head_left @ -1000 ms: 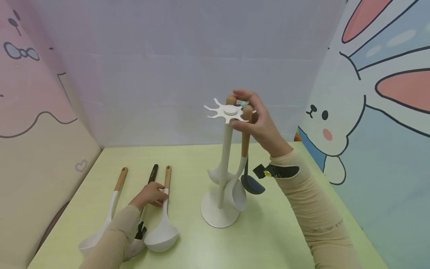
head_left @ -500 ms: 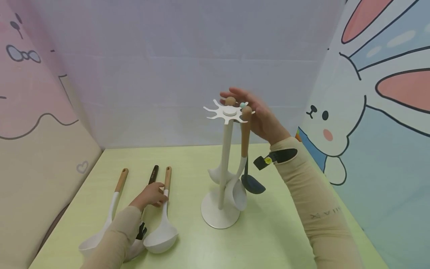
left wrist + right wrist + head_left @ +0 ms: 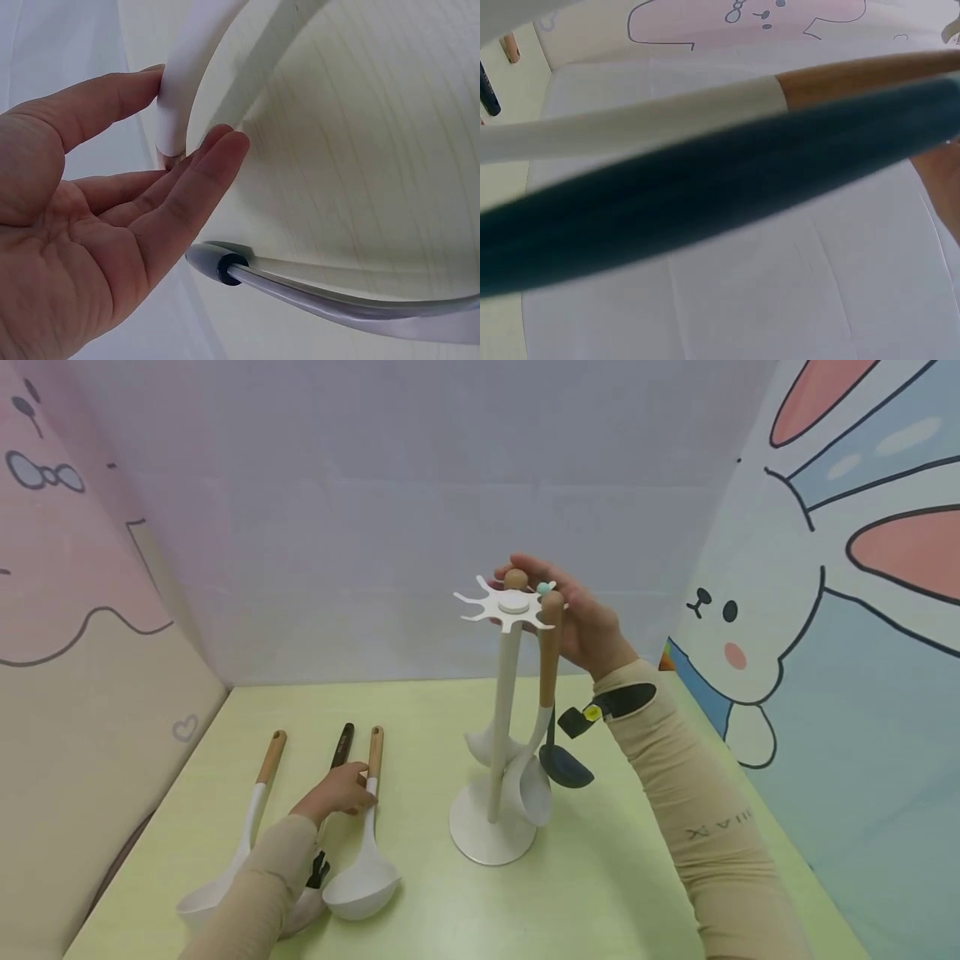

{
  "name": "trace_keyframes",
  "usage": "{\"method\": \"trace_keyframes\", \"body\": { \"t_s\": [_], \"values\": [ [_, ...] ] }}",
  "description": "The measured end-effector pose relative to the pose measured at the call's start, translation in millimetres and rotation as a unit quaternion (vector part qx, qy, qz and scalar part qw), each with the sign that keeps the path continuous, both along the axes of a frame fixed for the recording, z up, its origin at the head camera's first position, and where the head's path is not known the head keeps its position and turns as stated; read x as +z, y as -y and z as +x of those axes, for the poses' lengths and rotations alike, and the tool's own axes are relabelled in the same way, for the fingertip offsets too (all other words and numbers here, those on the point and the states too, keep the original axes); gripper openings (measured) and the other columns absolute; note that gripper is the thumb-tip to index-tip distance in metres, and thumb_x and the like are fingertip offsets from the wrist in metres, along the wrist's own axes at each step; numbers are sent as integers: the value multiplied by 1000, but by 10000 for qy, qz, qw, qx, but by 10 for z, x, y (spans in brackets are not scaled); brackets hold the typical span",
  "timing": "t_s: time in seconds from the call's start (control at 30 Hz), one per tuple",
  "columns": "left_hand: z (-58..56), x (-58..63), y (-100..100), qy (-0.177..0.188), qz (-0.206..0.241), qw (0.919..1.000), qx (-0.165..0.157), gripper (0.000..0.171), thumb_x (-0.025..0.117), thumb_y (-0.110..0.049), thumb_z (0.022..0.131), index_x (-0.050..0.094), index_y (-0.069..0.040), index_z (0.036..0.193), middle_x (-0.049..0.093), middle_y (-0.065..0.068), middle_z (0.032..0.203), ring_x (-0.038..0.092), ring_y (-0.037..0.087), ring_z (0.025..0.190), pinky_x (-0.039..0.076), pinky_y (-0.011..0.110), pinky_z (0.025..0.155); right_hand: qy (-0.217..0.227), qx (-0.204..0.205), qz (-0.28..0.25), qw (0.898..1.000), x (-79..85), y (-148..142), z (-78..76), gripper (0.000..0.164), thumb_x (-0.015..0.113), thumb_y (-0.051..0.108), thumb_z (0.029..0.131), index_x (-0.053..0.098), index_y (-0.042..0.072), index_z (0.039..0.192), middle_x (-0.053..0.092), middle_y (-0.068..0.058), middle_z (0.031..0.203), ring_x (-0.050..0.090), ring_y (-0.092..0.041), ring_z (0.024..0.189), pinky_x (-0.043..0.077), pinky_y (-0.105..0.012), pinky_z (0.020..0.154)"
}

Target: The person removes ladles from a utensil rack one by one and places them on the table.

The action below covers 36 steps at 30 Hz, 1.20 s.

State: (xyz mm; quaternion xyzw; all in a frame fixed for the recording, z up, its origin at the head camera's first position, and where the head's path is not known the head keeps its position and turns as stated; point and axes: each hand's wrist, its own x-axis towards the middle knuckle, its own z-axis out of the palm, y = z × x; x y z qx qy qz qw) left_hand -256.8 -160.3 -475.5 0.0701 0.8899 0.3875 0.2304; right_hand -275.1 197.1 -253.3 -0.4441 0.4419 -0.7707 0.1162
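Observation:
My left hand (image 3: 339,791) is at the neck of a white ladle (image 3: 363,885) with a wooden handle, lying on the table. In the left wrist view its thumb touches one side of the white neck (image 3: 180,90), fingers on the other. My right hand (image 3: 585,618) is behind the top of a white utensil stand (image 3: 504,727), fingers extended beside the hanging handles. On the stand hang a white ladle (image 3: 534,789) with a wooden handle, a dark ladle (image 3: 567,767) and another white utensil (image 3: 480,745). A dark handle (image 3: 727,172) crosses the right wrist view.
Another white ladle (image 3: 240,843) with a wooden handle lies at the left of the table (image 3: 420,718). Between the two lying ladles is a black-handled metal utensil (image 3: 342,745), partly under my left arm. A pale cloth wall (image 3: 375,527) stands behind.
My right hand has loosened from around the wooden handle at the stand's top; its fingers have straightened and lie behind the handles. The left hand stays on the ladle's neck.

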Motion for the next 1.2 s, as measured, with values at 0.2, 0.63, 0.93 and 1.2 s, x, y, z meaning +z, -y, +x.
{"method": "trace_keyframes", "body": {
  "t_s": [0.2, 0.63, 0.93, 1.2],
  "values": [
    [-11, 16, 0, -136, -273, 9993, -228, 75, 71, 2, 84, 29, 18, 144, 52, 39, 125, 63, 39, 99, 59, 43, 76, 71, -406, 185, 9990, 14, -1, 50, 58, 76, 42, 85, 60, 15, 133, 57, -8, 133, 48, -24, 131, 43, -38, 105],
    [29, 65, -40, -780, -701, 9932, -497, 85, 76, -10, 85, 25, 20, 145, 31, 45, 143, 31, 59, 132, 34, 65, 106, 3, -701, 76, 9975, -37, 4, 82, 59, 81, 40, 83, 62, 13, 132, 58, -9, 132, 56, -20, 121, 49, -28, 97],
    [129, 497, -343, -2480, 578, 9669, -185, 62, 67, -9, 93, 38, 9, 145, 46, 32, 139, 40, 49, 130, 37, 64, 104, 37, -1432, 38, 9897, -3, 57, 204, 55, 85, 39, 79, 66, 16, 125, 63, -6, 125, 59, -18, 114, 45, -28, 90],
    [356, 933, -705, -3602, 2000, 9109, 213, 51, 68, -1, 91, 50, 2, 139, 58, 20, 129, 53, 34, 122, 52, 49, 93, 24, -2100, 60, 9777, 5, 82, 304, 65, 87, 43, 75, 65, 12, 128, 62, -6, 124, 57, -18, 109, 47, -31, 90]
  ]
}}
